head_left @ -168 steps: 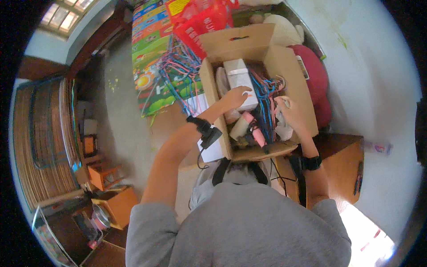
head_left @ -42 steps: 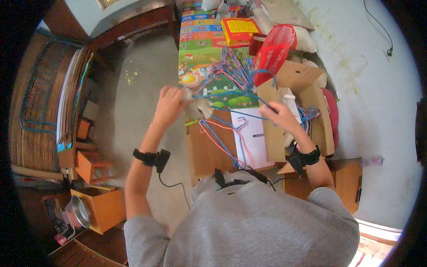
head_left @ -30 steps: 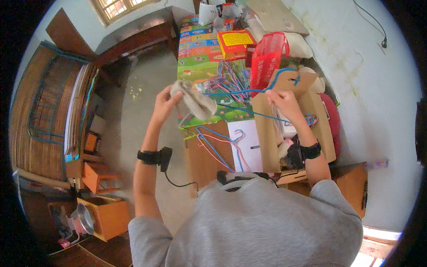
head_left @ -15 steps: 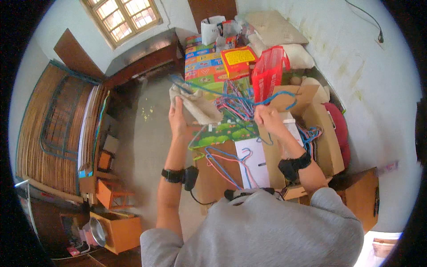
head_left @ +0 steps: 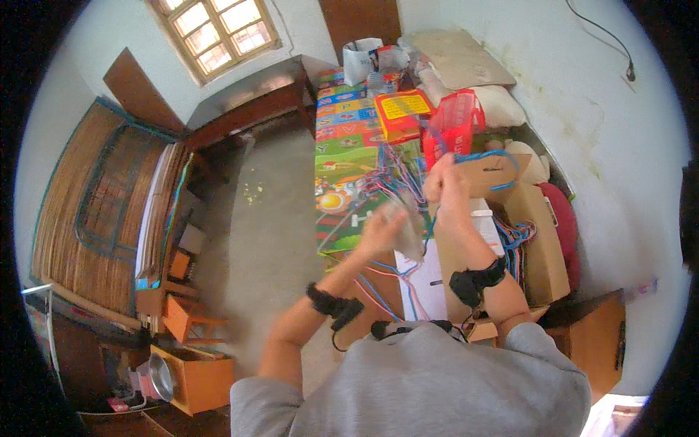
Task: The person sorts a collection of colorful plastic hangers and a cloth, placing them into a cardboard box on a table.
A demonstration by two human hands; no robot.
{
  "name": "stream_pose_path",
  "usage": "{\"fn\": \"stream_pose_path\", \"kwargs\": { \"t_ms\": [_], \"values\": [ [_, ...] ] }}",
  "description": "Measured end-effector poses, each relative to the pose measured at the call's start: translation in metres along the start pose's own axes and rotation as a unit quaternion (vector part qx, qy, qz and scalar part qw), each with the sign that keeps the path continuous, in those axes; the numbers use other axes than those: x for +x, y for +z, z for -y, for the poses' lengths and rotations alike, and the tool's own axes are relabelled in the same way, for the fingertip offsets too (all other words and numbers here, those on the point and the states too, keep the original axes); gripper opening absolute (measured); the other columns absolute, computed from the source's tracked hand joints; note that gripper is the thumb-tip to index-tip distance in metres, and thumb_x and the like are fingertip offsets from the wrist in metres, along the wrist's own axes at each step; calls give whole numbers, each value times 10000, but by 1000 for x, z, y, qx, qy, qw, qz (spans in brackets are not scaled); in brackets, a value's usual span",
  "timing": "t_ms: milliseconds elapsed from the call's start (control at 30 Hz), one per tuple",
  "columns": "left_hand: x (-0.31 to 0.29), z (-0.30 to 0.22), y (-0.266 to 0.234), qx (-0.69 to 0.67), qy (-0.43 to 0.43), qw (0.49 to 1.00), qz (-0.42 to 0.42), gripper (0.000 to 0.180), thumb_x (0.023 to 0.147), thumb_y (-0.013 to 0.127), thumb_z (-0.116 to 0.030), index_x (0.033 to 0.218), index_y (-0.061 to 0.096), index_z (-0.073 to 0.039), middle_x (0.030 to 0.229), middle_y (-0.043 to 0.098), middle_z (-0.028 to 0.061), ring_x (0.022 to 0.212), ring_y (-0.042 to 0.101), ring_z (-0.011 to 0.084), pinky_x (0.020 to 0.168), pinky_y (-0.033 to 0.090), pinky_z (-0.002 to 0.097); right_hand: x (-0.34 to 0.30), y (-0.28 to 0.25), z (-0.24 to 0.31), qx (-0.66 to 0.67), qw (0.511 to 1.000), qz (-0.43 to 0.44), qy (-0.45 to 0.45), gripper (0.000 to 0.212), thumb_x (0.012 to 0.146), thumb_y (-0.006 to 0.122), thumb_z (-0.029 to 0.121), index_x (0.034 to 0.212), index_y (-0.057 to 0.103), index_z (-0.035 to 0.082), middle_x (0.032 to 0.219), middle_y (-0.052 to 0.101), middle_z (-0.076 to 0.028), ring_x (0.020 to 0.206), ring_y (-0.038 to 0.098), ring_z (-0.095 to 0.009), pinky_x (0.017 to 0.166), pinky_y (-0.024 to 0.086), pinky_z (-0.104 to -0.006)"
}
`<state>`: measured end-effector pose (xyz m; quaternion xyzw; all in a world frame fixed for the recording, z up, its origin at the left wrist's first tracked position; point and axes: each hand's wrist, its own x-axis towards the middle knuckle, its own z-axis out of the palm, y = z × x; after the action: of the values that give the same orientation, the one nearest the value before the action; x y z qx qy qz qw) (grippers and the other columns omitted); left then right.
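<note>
In my right hand (head_left: pixel 449 188) is a blue clothes hanger (head_left: pixel 486 155), gripped with the fingers closed; its hooked end reaches out to the right over the cardboard box. A beige-grey cloth (head_left: pixel 413 231) hangs from my left hand (head_left: pixel 384 230), which is blurred by motion and sits lower and to the left of the right one. A loose heap of blue and pink hangers (head_left: pixel 392 175) lies on the table just beyond both hands. Nearer to me, blue and pink hangers (head_left: pixel 373 291) rest beside a white sheet (head_left: pixel 429 280), partly hidden by my left arm.
The open cardboard box (head_left: pixel 547 251) on the right holds more hangers (head_left: pixel 515 237). Behind the heap stand a red bag (head_left: pixel 457 120) and a red-and-yellow box (head_left: pixel 403 109) on the colourful table cover (head_left: pixel 338 149). A wall rises on the right; wooden stools (head_left: pixel 191 317) stand at left.
My left hand has swung right and down with the cloth, away from the blue hanger's left end. The hanger has turned in my right hand, which shifted slightly.
</note>
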<state>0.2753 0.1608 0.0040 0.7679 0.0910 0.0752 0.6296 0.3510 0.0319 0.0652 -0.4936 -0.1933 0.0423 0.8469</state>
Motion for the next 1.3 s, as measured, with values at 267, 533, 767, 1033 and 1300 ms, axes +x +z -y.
{"fn": "stream_pose_path", "kwargs": {
  "t_ms": [267,533,767,1033,1300],
  "values": [
    [14,8,-11,-81,30,993,84,345,822,597,-269,1058,551,-22,882,610,37,790,547,94,709,452,263,24,-7,14,158,985,-40,-59,429,920,387,382,574,349,132,441,249,45,359,215,-67,350,169,-234],
    [10,-46,-39,-109,112,979,-129,266,832,555,-156,1028,540,22,870,610,71,783,562,151,688,451,292,27,-6,7,72,992,106,-16,332,924,369,367,936,526,75,792,546,-54,744,539,-142,694,435,-273],
    [4,-50,9,115,280,951,-58,328,808,538,-84,1097,444,39,935,537,224,839,541,354,740,424,362,-2,11,-36,-23,983,156,93,549,915,346,410,1346,250,83,1295,371,-88,1202,347,-189,994,280,-333],
    [-16,2,11,275,189,942,32,261,811,558,-187,945,457,13,810,539,212,780,537,392,674,427,439,10,-11,-36,-263,950,167,-9,528,920,287,449,1320,339,110,1345,317,-115,1262,263,-235,1032,195,-367],
    [-30,84,-7,369,168,907,111,379,808,552,-292,992,471,30,944,550,238,860,536,399,728,429,454,-16,-42,-52,-257,960,50,101,462,913,367,422,1250,445,116,1085,490,-12,928,436,-132,839,338,-290]
  ]
}}
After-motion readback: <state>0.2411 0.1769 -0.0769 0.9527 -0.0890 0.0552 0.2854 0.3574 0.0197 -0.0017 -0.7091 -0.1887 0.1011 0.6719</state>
